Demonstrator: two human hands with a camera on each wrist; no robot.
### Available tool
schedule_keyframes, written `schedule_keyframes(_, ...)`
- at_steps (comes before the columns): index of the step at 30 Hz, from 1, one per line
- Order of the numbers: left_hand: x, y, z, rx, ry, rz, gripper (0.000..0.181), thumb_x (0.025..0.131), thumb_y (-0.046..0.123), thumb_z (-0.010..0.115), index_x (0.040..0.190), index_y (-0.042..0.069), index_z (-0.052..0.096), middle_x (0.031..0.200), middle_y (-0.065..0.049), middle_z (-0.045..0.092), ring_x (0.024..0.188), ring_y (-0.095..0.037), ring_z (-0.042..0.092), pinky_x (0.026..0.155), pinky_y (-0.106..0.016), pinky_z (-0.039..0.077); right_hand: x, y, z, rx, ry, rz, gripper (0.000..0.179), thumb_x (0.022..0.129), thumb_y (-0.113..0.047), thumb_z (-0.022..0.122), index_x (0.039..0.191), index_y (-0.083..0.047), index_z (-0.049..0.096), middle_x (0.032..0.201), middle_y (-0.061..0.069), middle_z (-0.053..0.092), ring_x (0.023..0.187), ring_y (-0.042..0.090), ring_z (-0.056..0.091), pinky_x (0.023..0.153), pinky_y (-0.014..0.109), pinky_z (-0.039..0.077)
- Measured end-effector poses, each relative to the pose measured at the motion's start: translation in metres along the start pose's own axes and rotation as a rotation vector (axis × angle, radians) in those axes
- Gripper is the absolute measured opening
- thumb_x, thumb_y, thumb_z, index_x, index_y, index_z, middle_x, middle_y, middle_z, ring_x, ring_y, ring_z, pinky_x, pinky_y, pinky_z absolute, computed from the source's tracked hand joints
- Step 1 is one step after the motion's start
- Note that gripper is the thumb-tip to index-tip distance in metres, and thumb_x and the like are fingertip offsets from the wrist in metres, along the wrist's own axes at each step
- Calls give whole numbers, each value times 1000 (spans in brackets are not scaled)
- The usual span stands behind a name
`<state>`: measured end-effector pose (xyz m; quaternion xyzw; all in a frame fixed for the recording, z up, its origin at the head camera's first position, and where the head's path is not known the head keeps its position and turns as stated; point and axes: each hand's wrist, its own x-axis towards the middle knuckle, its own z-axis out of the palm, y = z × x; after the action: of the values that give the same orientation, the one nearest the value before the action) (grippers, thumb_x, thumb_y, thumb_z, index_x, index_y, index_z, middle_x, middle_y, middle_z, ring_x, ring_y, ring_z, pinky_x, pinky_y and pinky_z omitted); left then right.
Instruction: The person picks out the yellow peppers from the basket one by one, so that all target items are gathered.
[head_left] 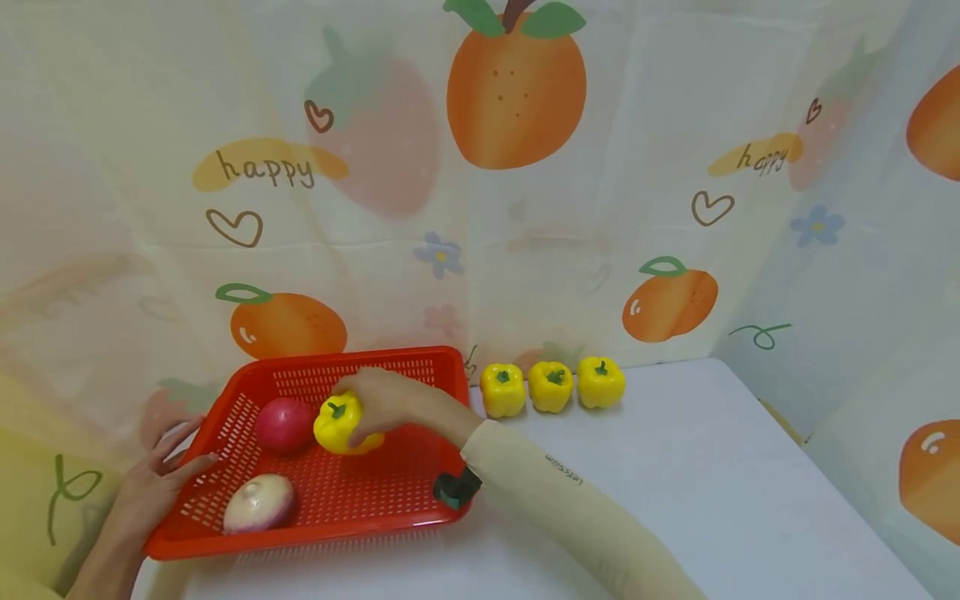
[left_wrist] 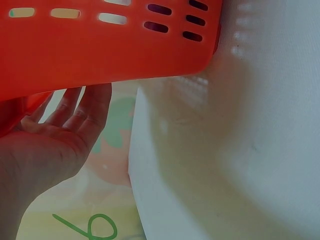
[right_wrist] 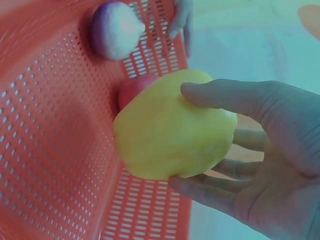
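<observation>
A yellow bell pepper [head_left: 337, 425] with a green stem is in my right hand [head_left: 393, 404], inside the outline of the red basket [head_left: 360, 527]. The right wrist view shows the thumb on one side of the pepper [right_wrist: 170, 130] and the fingers [right_wrist: 210, 192] on the other. My left hand [head_left: 150, 483] grips the basket's left rim, thumb over the edge and fingers outside. From the left wrist, that hand [left_wrist: 55, 135] is partly hidden by the basket wall [left_wrist: 100, 55]. Inside the basket lie a dark pink round fruit or vegetable [head_left: 285, 425] and a white-and-purple turnip [head_left: 260, 504].
Three more yellow bell peppers [head_left: 551, 387] stand in a row at the back of the white table [head_left: 675, 467]. A fruit-print curtain [head_left: 525, 208] hangs behind. A dark object [head_left: 453, 490] sits at the basket's right end, by the right sleeve.
</observation>
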<state>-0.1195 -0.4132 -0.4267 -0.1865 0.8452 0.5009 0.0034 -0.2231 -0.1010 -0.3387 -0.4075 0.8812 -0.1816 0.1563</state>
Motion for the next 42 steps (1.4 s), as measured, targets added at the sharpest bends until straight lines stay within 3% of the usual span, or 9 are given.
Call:
schedule_keyframes(10, 0, 2, -1, -27, -28, -39, 78, 95, 43, 62, 157, 26, 19, 147, -35, 30, 79, 4, 61, 71, -32, 59, -4, 5, 1, 67, 30, -14, 64, 76, -25, 85, 133, -14, 57, 110, -7, 60, 93, 5, 51, 73, 14, 44)
schedule_keyframes(15, 0, 3, -2, -66, -34, -46, 77, 94, 41, 64, 157, 28, 21, 128, -17, 59, 79, 2, 63, 71, -33, 59, -8, 8, 1, 128, 71, -13, 64, 75, -27, 86, 132, -16, 59, 110, -9, 61, 93, 4, 52, 74, 14, 45)
schedule_keyframes(17, -1, 3, -1, -68, -34, -43, 77, 94, 41, 64, 157, 29, 22, 124, -11, 61, 79, 2, 63, 71, -33, 59, -10, 11, 0, 146, 86, -14, 66, 75, -29, 86, 134, -17, 58, 112, -9, 61, 94, 4, 52, 76, 14, 45)
schedule_keyframes(19, -1, 3, -1, -62, -32, -45, 76, 94, 41, 64, 157, 28, 22, 128, -17, 59, 78, 1, 63, 70, -33, 59, -12, 14, 0, 167, 99, -22, 68, 76, -32, 85, 135, -17, 57, 116, -9, 61, 96, 4, 53, 79, 14, 45)
schedule_keyframes(22, -1, 4, 0, -46, -33, -56, 77, 95, 42, 63, 157, 28, 20, 142, -31, 42, 79, 1, 63, 71, -32, 59, -16, 19, -1, 196, 110, -34, 69, 76, -36, 84, 137, -18, 56, 120, -9, 60, 100, 3, 53, 83, 15, 46)
schedule_keyframes(25, 0, 4, 0, -43, -36, -74, 77, 95, 43, 61, 157, 29, 19, 148, -33, 29, 79, 1, 62, 71, -32, 59, -21, 23, -2, 223, 127, -50, 70, 77, -38, 83, 138, -17, 55, 124, -7, 59, 104, 4, 53, 87, 16, 46)
schedule_keyframes(28, 1, 4, 0, -47, -37, -79, 77, 95, 44, 61, 157, 29, 18, 149, -33, 29, 79, 1, 62, 72, -32, 59, -25, 29, -2, 252, 146, -53, 69, 79, -38, 82, 138, -17, 55, 126, -7, 58, 105, 5, 53, 87, 17, 46)
schedule_keyframes(37, 1, 3, -1, -50, -32, -59, 78, 93, 44, 63, 157, 30, 20, 143, -32, 39, 79, 2, 62, 71, -32, 59, -37, 40, -11, 278, 169, -61, 67, 78, -28, 83, 137, -16, 54, 126, -4, 57, 105, 8, 52, 86, 17, 46)
schedule_keyframes(42, 1, 2, -2, -53, -26, -49, 79, 92, 45, 65, 156, 31, 22, 130, -20, 56, 79, 2, 62, 71, -31, 59, -42, 43, -14, 271, 184, -49, 65, 77, -27, 83, 136, -17, 55, 124, -5, 59, 103, 8, 53, 84, 17, 47)
